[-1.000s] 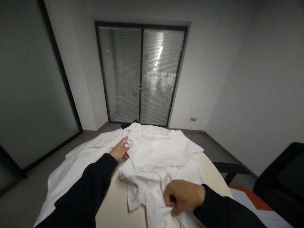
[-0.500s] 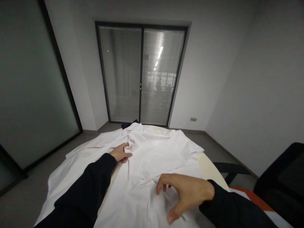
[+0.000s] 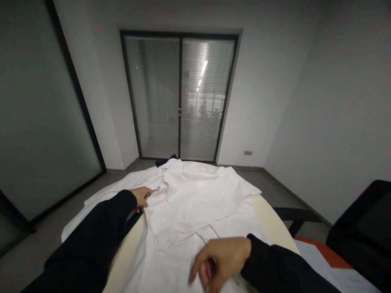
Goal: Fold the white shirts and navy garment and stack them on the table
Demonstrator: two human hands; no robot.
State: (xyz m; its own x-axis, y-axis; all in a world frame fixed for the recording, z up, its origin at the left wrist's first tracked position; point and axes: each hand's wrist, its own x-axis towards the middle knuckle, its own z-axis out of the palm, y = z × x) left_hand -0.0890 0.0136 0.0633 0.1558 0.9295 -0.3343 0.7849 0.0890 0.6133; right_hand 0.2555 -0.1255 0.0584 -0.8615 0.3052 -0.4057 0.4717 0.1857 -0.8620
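Since the earlier frame, the left hand (image 3: 141,198) has been moving outward to the person's left, and the right hand (image 3: 221,260) has been shifting nearer the body, its fingers curling in from a wider spread. The white shirt (image 3: 198,195) is lying between the two hands, its upper part spreading beyond the right fingers and its lower part running underneath them toward the person. The left thumb and fingers appear to be pinching the shirt's near-left edge, drawing it sideways; the right fingers are hanging bent over the lower cloth, and whether they are gripping any of it I cannot tell.

The hands seem to be straightening the layers. For a clean result, the left pinch should be staying low and pulling gently, while the right fingers should be pressing flat, easing out the creases ahead of them without dragging the layer beneath.

As for edges, a loose flap corner is lying between the two sets of fingers. A bare strip of tabletop (image 3: 130,252) is showing nearer the body than the left fingers, and another is curving past the right of the shirt. A second white garment (image 3: 122,183) is crowding the far-left side of the left fingers, so wide leftward pulls are risking a snag there.
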